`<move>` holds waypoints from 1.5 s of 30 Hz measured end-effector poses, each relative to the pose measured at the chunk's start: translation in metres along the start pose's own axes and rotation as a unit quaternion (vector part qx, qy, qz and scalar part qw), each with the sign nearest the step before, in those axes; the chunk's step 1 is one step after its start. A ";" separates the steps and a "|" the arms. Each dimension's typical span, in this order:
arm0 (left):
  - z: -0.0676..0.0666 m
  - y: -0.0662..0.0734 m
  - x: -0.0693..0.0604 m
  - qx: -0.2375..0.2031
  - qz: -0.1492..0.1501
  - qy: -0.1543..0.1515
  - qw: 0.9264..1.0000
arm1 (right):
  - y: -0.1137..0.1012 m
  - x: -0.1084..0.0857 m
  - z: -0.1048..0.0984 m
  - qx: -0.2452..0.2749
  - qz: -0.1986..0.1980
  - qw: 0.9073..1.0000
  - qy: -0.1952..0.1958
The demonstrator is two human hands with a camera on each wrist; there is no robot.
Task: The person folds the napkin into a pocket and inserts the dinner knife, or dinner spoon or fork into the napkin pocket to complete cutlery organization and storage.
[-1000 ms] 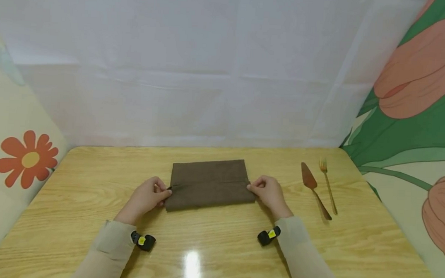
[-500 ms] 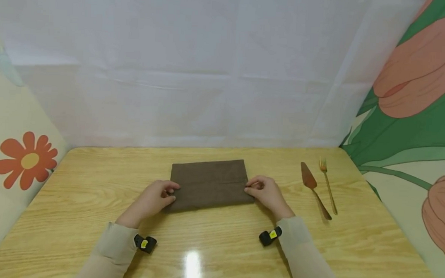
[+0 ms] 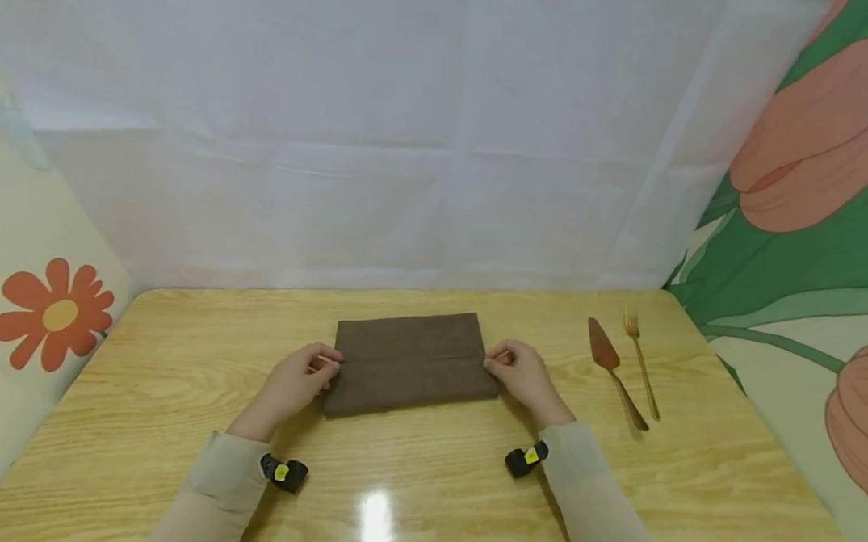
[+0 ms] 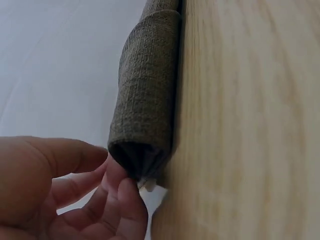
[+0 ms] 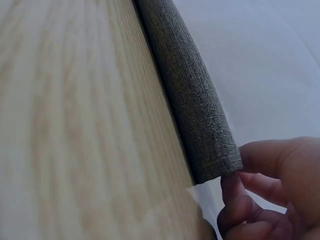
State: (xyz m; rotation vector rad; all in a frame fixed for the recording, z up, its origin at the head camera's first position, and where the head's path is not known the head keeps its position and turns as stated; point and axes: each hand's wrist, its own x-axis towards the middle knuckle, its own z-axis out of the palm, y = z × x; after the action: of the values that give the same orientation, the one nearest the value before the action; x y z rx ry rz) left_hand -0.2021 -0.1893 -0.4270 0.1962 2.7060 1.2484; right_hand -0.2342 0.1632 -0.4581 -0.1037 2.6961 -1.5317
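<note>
A dark brown woven cloth point(image 3: 410, 363), folded into a flat rectangle, lies in the middle of the table. A crease or flap edge runs across it from side to side. At its left edge my left hand point(image 3: 289, 387) pinches the cloth between thumb and fingers. My right hand point(image 3: 525, 380) pinches the right edge in the same way. In the left wrist view the thick front fold point(image 4: 145, 85) shows a hollow end beside the left fingers point(image 4: 132, 202). The right wrist view has the right thumb point(image 5: 265, 156) against the corner of the fold.
To the right of the cloth lie a copper-coloured cake server point(image 3: 603, 351) and a gold fork point(image 3: 641, 361), side by side. The wooden table point(image 3: 425, 481) ends at a white sheet point(image 3: 407, 213) behind. Patterned hangings stand on both sides.
Half a second ago my left fingers spread over the cloth's left edge; now they have drawn back and closed on that edge. The right hand has shifted slightly outward. The left edge lies neater than at first.
</note>
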 end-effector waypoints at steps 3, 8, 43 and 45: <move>-0.003 0.000 0.001 -0.008 -0.006 0.026 1.000 | -0.003 0.004 0.001 0.015 0.009 1.000 0.008; -0.004 -0.001 0.003 -0.004 -0.015 0.049 0.999 | -0.006 0.008 0.004 0.013 0.032 0.999 0.012; -0.008 0.005 0.015 -0.009 -0.006 -0.057 0.998 | -0.012 0.020 0.009 0.020 0.050 0.998 -0.030; -0.007 0.005 0.015 -0.003 0.015 -0.058 0.998 | -0.011 0.020 0.009 0.032 0.058 0.997 -0.025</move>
State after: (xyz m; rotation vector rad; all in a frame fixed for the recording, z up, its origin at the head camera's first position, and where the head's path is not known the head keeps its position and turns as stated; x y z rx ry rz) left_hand -0.2183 -0.1884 -0.4205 0.2994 2.6092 1.2136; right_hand -0.2529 0.1482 -0.4535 0.0171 2.5626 -1.5590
